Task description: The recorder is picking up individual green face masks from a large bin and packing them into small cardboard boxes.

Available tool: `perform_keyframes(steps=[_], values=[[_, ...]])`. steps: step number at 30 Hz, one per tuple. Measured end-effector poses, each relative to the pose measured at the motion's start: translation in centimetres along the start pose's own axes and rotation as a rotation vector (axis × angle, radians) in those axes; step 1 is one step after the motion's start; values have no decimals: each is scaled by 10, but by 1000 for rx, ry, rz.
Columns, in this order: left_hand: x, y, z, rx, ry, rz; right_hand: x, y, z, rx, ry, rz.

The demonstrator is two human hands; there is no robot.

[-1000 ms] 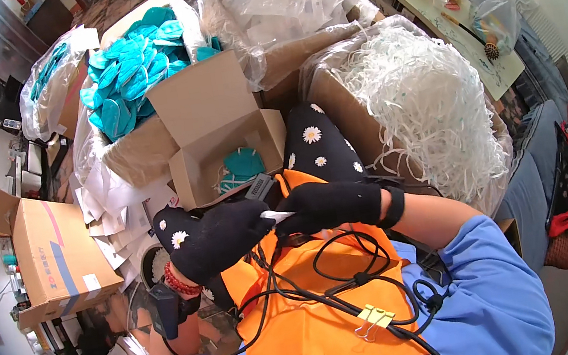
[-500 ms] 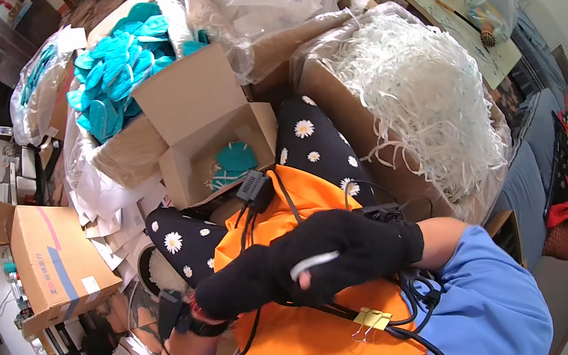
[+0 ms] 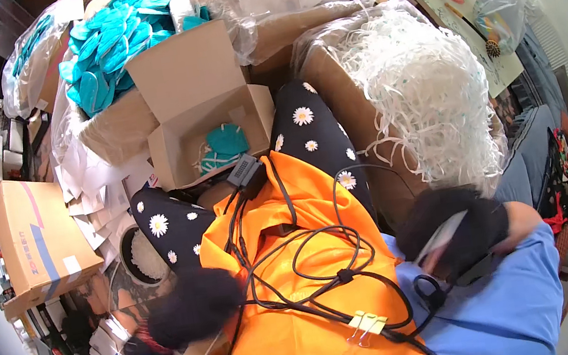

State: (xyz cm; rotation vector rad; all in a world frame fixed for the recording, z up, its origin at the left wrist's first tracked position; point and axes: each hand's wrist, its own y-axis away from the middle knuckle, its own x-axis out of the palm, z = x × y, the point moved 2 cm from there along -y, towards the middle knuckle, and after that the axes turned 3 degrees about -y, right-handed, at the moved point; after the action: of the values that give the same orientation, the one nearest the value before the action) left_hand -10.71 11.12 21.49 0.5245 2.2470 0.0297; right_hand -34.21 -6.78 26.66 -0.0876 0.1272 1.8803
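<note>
Both my hands wear black gloves and are smeared by motion. My left hand is at the left edge of the orange apron on my lap. My right hand is out to the right, above my blue sleeve; a pale slit shows on its glove. I cannot make out the fingers of either hand. Looped black cables lie over the apron, with a yellow binder clip on them and a small black device at the top. Before my knees, an open cardboard box holds teal face masks with white straps.
At the far left a lined carton is heaped with teal mask shells. White elastic straps fill a carton on the right. A closed-sided carton and a round tub stand left. A cluttered table is far right.
My hands were together over the apron and have moved apart, the left one to the left, the right one to the right. The cables and apron between them now show.
</note>
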Motion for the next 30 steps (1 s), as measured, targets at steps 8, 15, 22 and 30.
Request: perform_keyframes(steps=[8, 15, 22, 30], values=[[78, 168, 163, -1111, 885, -693, -101, -6, -65, 202, 562, -482], [124, 212, 252, -1313, 538, -885, -153, -68, -206, 427, 968, -675], [158, 245, 308, -1553, 95, -813, -173, 37, -145, 469, 1015, -953], [153, 213, 360, -1267, -510, -546, -172, 11, -91, 328, 753, -906]])
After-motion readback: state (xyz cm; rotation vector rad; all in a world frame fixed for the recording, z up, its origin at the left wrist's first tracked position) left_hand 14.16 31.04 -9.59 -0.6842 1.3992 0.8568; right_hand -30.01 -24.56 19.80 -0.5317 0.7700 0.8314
